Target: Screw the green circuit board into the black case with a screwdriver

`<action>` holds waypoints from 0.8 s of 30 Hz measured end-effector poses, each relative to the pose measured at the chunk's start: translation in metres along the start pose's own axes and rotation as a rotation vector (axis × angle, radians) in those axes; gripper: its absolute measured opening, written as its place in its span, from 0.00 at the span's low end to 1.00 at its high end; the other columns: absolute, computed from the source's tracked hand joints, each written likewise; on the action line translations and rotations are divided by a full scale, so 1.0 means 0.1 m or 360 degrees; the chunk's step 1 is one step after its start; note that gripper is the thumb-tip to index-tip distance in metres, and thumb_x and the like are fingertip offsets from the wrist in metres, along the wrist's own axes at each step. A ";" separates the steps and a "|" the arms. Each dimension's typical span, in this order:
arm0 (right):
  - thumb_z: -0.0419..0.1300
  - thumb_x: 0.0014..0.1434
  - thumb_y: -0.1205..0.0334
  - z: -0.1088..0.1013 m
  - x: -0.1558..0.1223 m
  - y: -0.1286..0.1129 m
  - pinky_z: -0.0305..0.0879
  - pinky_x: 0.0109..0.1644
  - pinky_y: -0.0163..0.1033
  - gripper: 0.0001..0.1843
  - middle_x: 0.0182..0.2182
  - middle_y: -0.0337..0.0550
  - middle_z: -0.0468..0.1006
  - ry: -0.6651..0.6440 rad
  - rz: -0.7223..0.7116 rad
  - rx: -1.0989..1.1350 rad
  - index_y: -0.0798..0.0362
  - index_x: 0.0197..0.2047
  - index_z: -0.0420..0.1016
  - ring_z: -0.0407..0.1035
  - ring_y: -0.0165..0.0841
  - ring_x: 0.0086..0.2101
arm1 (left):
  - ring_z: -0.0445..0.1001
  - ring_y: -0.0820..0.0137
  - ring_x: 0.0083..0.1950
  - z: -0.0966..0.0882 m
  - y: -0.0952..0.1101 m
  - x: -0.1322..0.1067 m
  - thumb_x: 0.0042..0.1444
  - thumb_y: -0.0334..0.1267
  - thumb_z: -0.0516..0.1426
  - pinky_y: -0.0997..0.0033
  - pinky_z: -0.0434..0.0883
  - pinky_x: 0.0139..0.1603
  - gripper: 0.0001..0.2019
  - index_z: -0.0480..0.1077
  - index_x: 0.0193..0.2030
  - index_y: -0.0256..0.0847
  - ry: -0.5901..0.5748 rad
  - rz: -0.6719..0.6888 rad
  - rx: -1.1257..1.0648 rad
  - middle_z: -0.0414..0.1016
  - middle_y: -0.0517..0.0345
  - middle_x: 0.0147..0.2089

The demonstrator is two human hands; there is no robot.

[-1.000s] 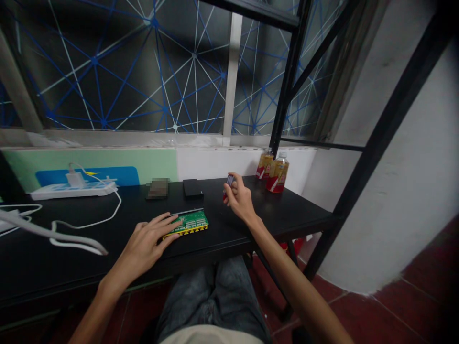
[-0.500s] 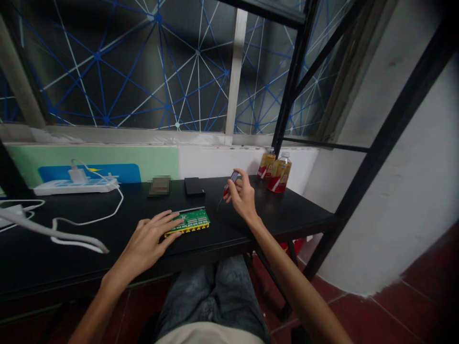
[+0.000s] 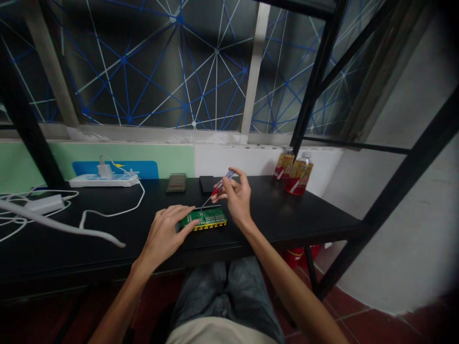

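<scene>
A green circuit board [image 3: 211, 215] with a row of yellow connectors along its near side lies on the black table. My left hand [image 3: 167, 231] grips its left end, thumb at the near edge and fingers at the far edge. In my right hand [image 3: 239, 199] is a screwdriver [image 3: 216, 190] with a clear and red handle, held tilted. Its thin shaft slants down to the left, and the tip is over the far part of the board; whether it touches cannot be made out.
Behind the board lie a flat black box [image 3: 206, 184] and a small pixelated item [image 3: 176, 183]. Two bottles [image 3: 300, 174] stand at the back right. A white power strip [image 3: 103, 180] and white cables [image 3: 111, 212] occupy the left side. A black frame post [image 3: 311, 95] rises at the right.
My right hand has brought the screwdriver left and down to the board. My left hand has gone from lying over the board to gripping its left end. The view has turned left.
</scene>
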State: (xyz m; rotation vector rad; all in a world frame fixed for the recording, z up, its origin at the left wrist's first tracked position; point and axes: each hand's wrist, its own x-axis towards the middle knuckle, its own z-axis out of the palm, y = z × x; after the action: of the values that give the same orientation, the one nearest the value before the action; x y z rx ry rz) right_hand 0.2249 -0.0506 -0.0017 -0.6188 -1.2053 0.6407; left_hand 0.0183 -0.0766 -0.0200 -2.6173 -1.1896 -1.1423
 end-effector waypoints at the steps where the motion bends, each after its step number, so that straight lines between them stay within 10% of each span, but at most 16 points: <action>1: 0.58 0.61 0.48 0.06 -0.01 0.00 0.72 0.23 0.34 0.28 0.29 0.36 0.76 -0.0020 0.0007 0.0002 0.47 0.59 0.52 0.73 0.29 0.22 | 0.75 0.60 0.54 0.00 0.00 0.00 0.62 0.47 0.58 0.59 0.69 0.54 0.17 0.75 0.53 0.44 0.0030 -0.0011 -0.0007 0.79 0.52 0.52; 24: 0.58 0.61 0.49 0.32 -0.08 -0.01 0.72 0.23 0.33 0.27 0.30 0.36 0.77 -0.0044 0.0019 0.0052 0.47 0.59 0.53 0.73 0.28 0.21 | 0.77 0.63 0.44 0.00 -0.02 -0.01 0.63 0.40 0.56 0.62 0.71 0.46 0.10 0.80 0.39 0.43 0.0183 -0.0033 -0.0003 0.82 0.55 0.41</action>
State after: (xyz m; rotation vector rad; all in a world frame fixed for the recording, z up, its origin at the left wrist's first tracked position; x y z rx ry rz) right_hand 0.1921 -0.0543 0.0014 -0.5919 -1.2152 0.6797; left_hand 0.0166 -0.0761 -0.0213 -2.5076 -1.1969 -1.2785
